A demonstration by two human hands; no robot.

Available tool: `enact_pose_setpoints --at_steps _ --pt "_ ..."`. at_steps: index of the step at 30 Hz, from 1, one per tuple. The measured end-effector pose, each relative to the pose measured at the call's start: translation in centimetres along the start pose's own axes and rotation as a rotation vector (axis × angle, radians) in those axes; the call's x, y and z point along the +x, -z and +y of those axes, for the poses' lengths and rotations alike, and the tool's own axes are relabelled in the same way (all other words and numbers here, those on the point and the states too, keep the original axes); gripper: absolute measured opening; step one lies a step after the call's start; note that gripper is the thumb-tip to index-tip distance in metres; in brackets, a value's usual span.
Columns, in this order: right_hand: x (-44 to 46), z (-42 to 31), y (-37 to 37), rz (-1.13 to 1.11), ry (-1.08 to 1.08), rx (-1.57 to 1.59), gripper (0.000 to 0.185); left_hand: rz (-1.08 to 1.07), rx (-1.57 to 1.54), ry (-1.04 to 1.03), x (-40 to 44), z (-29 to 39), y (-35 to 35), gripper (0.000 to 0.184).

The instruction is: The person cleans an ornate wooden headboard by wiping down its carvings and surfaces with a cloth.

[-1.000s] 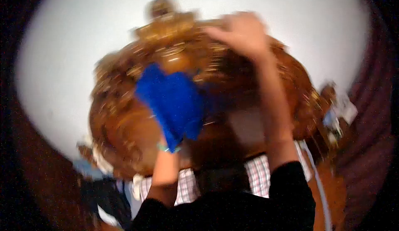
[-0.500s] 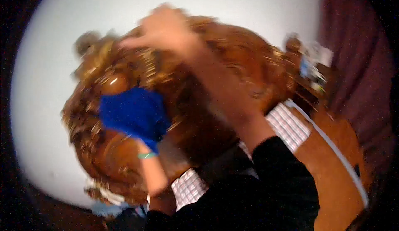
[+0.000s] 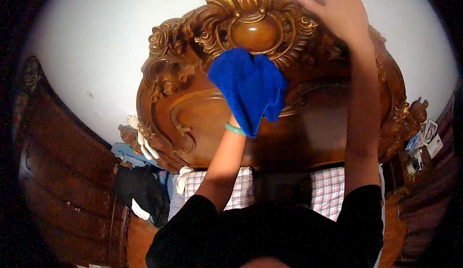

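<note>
A carved wooden headboard (image 3: 308,137) with gilded scrollwork fills the middle of the head view. Just below its glossy oval boss (image 3: 255,35), a blue cloth (image 3: 248,87) lies against the carving. My left hand is under that cloth, its fingers hidden, with a green bangle (image 3: 235,129) at the wrist. Higher up on the right, my right hand (image 3: 340,12) holds the headboard's top edge, thumb pointing left and fingertips bent over the rim.
Checkered pillows (image 3: 328,191) lie below the headboard. Dark clothing (image 3: 142,191) and a white plush toy (image 3: 144,137) are at the left, near a dark wooden cabinet (image 3: 72,171). Cards (image 3: 429,133) stand on the right beside a dark curtain (image 3: 434,195).
The view has swung left and levelled, so the headboard now appears upright and sharper. The cloth-covered left hand is now just under the central boss; the right hand remains at the top edge.
</note>
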State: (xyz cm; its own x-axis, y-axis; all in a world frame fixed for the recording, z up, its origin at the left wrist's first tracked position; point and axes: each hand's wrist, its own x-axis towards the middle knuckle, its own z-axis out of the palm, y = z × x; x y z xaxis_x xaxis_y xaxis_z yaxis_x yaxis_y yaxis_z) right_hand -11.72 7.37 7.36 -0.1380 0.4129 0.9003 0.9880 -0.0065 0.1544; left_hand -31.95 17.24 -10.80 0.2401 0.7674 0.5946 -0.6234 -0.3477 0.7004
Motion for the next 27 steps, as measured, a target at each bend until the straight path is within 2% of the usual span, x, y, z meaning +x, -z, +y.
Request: enact_pose_setpoints --at_steps 3,5,9,11,15,19,20,23,27 --pt "-0.2 0.1 -0.3 0.068 0.0 -0.042 0.055 -0.004 -0.013 0.015 0.6 -0.3 0.3 0.044" --pt "-0.3 0.1 0.1 0.192 0.077 -0.112 0.06 -0.009 -0.022 0.03 0.6 -0.7 0.4 0.044" --pt "0.0 -0.2 0.4 0.069 -0.056 -0.122 0.065 -0.014 -0.046 0.083 0.1 -1.8 0.8 0.044" --pt "-0.1 -0.1 0.2 -0.055 -0.07 0.03 0.057 -0.023 -0.063 0.122 -0.2 -2.7 0.9 0.044" --pt "-0.2 0.7 -1.2 0.011 -0.077 -0.137 0.061 -0.037 -0.107 0.205 -1.1 -4.4 0.7 0.043" --pt "0.1 0.3 -0.4 -0.05 -0.071 -0.127 0.063 -0.044 -0.138 0.242 -1.6 -5.6 -0.4 0.043" --pt "-0.2 0.5 -0.9 0.073 -0.024 -0.115 0.063 -0.052 -0.141 0.242 -1.4 -5.8 -0.9 0.043" --pt "-0.1 0.7 -0.6 -0.016 -0.016 -0.112 0.061 -0.061 -0.149 0.23 -1.1 -6.3 -2.7 0.043" --pt "-0.1 0.9 -0.9 0.054 0.006 -0.07 0.06 -0.058 -0.151 0.187 -0.5 -6.2 -4.5 0.043"
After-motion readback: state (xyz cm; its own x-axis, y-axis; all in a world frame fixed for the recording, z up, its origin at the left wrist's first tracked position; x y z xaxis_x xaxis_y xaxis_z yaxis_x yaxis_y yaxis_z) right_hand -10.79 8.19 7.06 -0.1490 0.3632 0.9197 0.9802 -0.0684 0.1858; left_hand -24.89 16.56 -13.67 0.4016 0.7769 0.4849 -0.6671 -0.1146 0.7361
